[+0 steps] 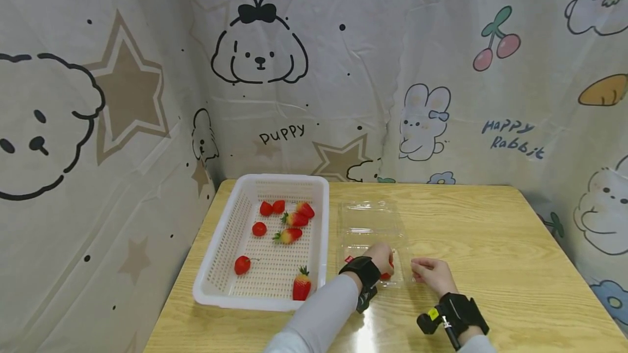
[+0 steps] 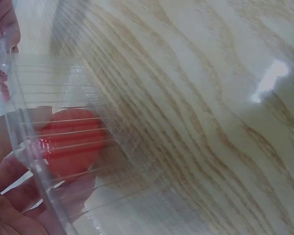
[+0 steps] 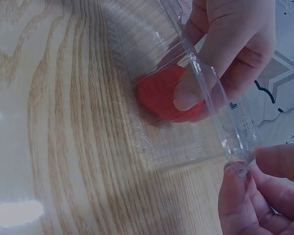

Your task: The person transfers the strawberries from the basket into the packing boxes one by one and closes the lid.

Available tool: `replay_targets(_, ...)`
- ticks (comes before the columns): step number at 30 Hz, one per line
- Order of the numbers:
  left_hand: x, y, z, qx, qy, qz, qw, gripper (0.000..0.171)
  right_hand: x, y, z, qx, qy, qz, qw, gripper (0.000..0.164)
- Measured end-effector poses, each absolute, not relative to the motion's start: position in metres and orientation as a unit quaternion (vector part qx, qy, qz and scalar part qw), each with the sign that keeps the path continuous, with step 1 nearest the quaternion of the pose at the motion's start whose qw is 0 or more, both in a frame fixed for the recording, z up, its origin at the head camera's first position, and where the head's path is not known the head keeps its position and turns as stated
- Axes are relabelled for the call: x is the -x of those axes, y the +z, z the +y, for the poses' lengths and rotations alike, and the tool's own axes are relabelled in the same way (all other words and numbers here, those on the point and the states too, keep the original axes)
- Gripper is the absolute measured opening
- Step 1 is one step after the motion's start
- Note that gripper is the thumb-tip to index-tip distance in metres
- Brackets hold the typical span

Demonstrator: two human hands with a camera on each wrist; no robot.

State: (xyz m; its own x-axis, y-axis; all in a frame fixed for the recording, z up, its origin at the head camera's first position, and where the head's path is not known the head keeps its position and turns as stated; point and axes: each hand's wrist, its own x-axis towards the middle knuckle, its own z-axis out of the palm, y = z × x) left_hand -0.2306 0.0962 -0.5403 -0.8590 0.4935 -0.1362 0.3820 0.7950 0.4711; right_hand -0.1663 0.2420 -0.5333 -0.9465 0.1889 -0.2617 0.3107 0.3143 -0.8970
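the left hand (image 1: 381,258), right of centre in the head view, has thumb and fingers curled round a red fruit (image 3: 161,95) inside the clear box (image 3: 196,147). the right hand (image 1: 434,274), just right of it, pinches the box's near-right corner between thumb and fingertips. to do this well, i'd judge, the left grip should be light and part only once the fruit touches the floor, while the right pinch steadies the thin wall without bending it.

the box is ribbed, glossy plastic; its lid (image 1: 369,215) lies open behind. the fruit looks smooth and rounded, though ribs blur it. left of centre, a white basket (image 1: 260,305), rectangular with a perforated floor, holds seeded, tapering strawberries (image 1: 301,286) and rounder red fruits (image 1: 259,229). under everything is a shiny wood-grained table (image 1: 471,233); behind hangs a creased, printed curtain (image 1: 353,59).
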Motion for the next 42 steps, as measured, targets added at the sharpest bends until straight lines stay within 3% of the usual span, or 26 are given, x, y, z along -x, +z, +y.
replay_targets(12,0.23,-0.534,0.092,-0.235,0.204,0.94,0.138,0.017,0.167,-0.535,0.242,-0.151,-0.569,0.807,0.05,0.028)
replay_targets(18,0.228,-0.52,0.089,-0.227,0.218,0.933,0.175,0.017,0.166,-0.535,0.243,-0.152,-0.567,0.808,0.047,0.029)
replay_targets(26,0.242,-0.464,0.084,-0.248,0.171,0.936,0.183,0.039,0.167,-0.534,0.242,-0.154,-0.562,0.811,0.054,0.028)
replay_targets(36,0.275,-0.369,0.033,-0.296,0.245,0.919,0.089,0.044,0.165,-0.534,0.242,-0.15,-0.561,0.812,0.058,0.029)
replay_targets(42,0.294,-0.35,-0.017,-0.302,0.27,0.914,0.003,0.042,0.164,-0.531,0.241,-0.149,-0.561,0.812,0.057,0.029)
